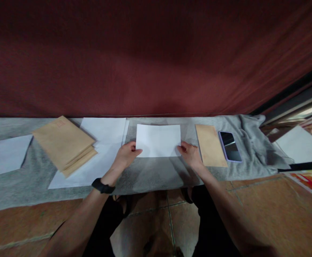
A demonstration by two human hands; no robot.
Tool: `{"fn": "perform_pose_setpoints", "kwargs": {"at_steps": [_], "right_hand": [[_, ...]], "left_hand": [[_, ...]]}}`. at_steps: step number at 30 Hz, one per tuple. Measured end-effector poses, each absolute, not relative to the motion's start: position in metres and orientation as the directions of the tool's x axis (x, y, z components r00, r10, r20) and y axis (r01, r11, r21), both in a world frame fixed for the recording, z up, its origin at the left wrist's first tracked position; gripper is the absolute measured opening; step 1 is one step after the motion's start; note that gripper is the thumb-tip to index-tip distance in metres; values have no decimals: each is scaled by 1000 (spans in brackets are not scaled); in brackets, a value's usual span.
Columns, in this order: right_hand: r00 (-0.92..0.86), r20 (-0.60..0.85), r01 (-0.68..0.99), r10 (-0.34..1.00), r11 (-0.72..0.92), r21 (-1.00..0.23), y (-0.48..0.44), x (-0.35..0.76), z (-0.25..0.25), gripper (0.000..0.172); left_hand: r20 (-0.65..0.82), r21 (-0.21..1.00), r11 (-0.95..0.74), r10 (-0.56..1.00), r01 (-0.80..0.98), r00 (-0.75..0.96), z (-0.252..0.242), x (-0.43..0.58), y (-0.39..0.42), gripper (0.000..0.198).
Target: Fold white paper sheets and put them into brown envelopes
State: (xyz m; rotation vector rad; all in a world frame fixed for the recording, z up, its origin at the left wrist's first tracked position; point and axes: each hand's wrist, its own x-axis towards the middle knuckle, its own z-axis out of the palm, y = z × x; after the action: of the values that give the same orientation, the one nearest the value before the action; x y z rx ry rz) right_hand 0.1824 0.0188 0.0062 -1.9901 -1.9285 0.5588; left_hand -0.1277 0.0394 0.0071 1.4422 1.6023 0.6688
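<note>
A white sheet of paper (158,140) is held level in front of me, its long side running left to right. My left hand (127,153) pinches its left edge between thumb and fingers. On the opposite edge, my right hand (190,153) grips it the same way. Whether the sheet is folded or single I cannot tell. Just right of my right hand lies a brown envelope (211,146). To the left of my left hand are large white sheets (104,130), partly covered by a stack of brown envelopes (64,142).
A grey cloth (150,175) covers the narrow surface, with a dark red curtain (156,82) behind it. A phone (230,146) in a purple case lies at the right. More white paper (7,153) is at far left. Tiled floor (265,207) shows below.
</note>
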Motion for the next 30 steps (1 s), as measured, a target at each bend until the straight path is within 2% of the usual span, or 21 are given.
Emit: {"fn": "perform_pose_setpoints", "kwargs": {"at_steps": [6, 16, 27, 30], "right_hand": [[50, -79, 938, 996, -74, -339, 16, 179, 11, 23], [67, -75, 967, 995, -83, -242, 16, 174, 12, 25], [68, -39, 961, 997, -76, -265, 15, 175, 6, 18], [104, 8, 956, 995, -98, -278, 15, 175, 5, 15]], "left_hand": [[-219, 716, 156, 976, 680, 6, 11, -125, 40, 26], [-269, 405, 149, 962, 902, -38, 27, -111, 36, 57], [-285, 288, 155, 956, 945, -70, 31, -106, 30, 67], [-208, 260, 114, 976, 959, -59, 29, -108, 29, 61]]}}
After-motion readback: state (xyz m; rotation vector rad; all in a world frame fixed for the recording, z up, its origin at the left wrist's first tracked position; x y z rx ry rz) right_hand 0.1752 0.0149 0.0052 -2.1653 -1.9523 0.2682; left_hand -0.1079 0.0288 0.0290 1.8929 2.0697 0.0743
